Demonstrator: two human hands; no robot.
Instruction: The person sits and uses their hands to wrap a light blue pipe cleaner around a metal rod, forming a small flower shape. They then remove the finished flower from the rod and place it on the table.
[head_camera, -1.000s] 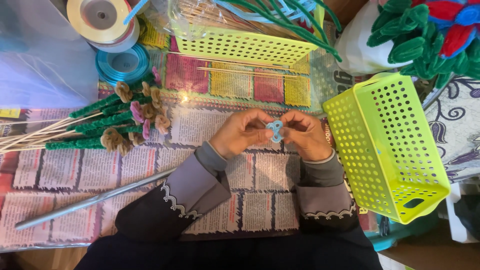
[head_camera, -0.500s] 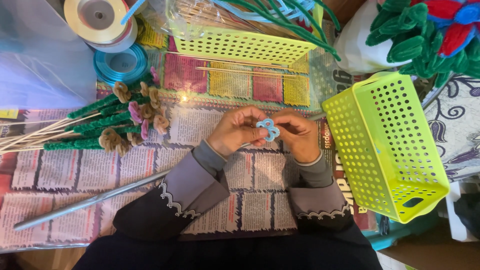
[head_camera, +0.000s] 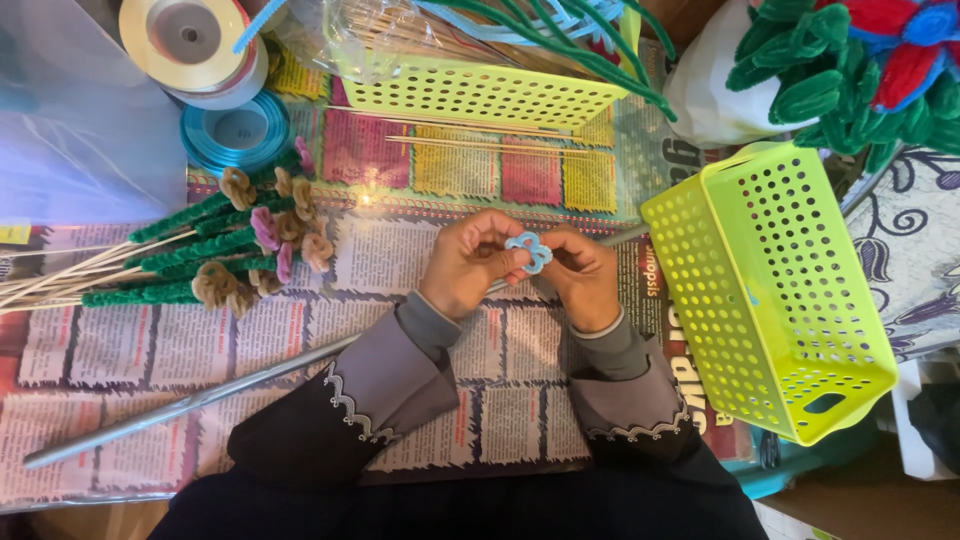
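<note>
— Where's the blue pipe-cleaner flower (head_camera: 528, 250)?
— Pinched between both hands above the newspaper-covered desk (head_camera: 420, 400): left hand (head_camera: 468, 265) and right hand (head_camera: 585, 278), each grip clamped on it.
— Around them?
— A tilted lime basket (head_camera: 775, 290) at right, finished green-stemmed flowers (head_camera: 215, 260) at left, ribbon spools (head_camera: 195, 45) top left, a long metal rod (head_camera: 200, 400) lying beneath the left forearm.

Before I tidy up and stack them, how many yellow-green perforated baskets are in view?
2. One basket lies at the top centre, holding green and blue pipe cleaners; the other basket lies tipped on its side at the right. More may be hidden off frame.
</note>
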